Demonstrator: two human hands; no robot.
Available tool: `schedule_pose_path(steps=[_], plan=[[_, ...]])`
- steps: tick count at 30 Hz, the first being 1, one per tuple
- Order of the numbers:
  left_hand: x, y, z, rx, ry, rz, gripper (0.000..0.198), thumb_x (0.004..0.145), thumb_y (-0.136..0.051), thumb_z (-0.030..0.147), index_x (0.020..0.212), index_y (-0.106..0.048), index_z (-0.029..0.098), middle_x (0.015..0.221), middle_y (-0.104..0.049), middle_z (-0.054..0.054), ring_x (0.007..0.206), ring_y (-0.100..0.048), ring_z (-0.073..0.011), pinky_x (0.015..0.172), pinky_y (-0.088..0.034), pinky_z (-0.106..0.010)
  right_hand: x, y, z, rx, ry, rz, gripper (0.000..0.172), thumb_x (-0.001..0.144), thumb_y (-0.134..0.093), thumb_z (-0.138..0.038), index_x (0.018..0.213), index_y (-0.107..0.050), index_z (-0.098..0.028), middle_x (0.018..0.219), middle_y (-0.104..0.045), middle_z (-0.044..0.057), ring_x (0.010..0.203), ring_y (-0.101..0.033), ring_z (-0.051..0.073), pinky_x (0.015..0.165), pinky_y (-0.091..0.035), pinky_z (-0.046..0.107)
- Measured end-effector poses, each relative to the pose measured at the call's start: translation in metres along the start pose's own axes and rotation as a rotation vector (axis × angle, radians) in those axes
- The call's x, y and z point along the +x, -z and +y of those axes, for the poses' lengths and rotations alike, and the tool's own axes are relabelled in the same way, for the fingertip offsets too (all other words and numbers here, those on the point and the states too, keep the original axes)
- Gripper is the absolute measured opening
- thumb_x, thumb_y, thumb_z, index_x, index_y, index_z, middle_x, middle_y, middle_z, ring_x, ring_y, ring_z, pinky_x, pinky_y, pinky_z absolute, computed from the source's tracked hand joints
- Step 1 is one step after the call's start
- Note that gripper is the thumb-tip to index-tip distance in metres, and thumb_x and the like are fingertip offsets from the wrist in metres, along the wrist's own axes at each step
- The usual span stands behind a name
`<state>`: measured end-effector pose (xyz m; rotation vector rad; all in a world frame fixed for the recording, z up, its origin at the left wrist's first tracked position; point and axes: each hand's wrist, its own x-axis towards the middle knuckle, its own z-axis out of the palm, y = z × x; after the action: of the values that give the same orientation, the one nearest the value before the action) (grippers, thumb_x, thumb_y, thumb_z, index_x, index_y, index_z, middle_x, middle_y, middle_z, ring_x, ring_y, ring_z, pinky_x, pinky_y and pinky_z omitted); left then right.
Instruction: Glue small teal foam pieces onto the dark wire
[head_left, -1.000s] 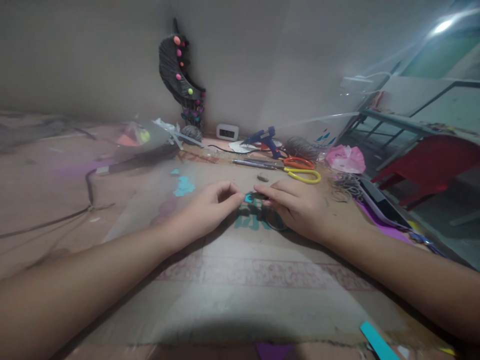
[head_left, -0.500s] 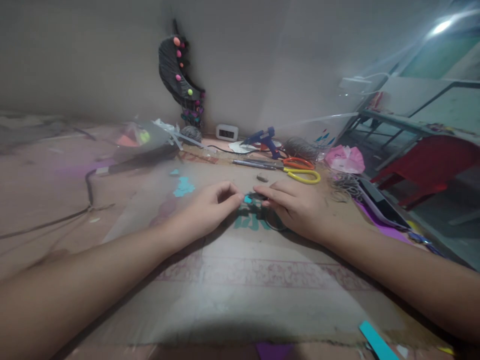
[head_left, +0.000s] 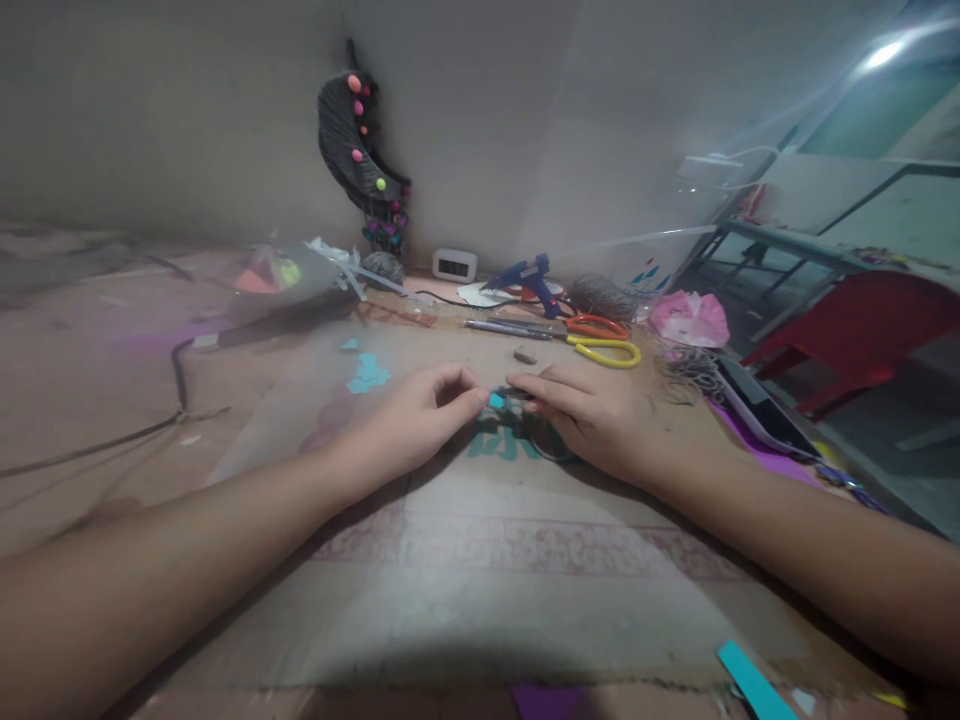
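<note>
Over the cardboard sheet (head_left: 480,610), my left hand (head_left: 439,405) pinches thumb against finger at a small turquoise paper piece (head_left: 496,400). My right hand (head_left: 589,410) faces it from the other side, fingers closed around something small and dark that I cannot make out. Under the right fingers shows part of a dark curved outline, also unclear. A small grey oval piece (head_left: 525,356) lies just beyond the fingertips. To the left of my left hand is a cluster of turquoise paper scraps (head_left: 368,373).
Behind the hands lie scissors (head_left: 604,340) with orange and yellow handles, a blue glue gun (head_left: 529,280), a white digital clock (head_left: 454,265) and grey yarn (head_left: 596,296). A phone (head_left: 765,405) and pink bag (head_left: 688,318) are at right. A turquoise strip (head_left: 754,682) lies in front.
The small turquoise piece has shifted very slightly between the fingertips. Both hands stay almost in place.
</note>
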<state>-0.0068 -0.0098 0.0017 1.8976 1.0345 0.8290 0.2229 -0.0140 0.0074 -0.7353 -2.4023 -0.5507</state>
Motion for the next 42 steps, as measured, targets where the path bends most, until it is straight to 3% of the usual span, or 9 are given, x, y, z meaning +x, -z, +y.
schedule_pose_path(steps=[42], plan=[[0.0004,0.0,0.0013,-0.007,0.005,0.01,0.025,0.089,-0.052,0.04,0.076,-0.058,0.019,0.075,-0.061,0.0,0.073,-0.056,-0.0163,0.069,-0.043,-0.029,0.0023,0.0018,-0.0021,0.038,0.003,0.002,0.023,0.094,-0.053,-0.018,0.11,-0.069,-0.015,0.079,-0.071,0.006,0.069,-0.063,0.015,0.06,-0.047,0.027]])
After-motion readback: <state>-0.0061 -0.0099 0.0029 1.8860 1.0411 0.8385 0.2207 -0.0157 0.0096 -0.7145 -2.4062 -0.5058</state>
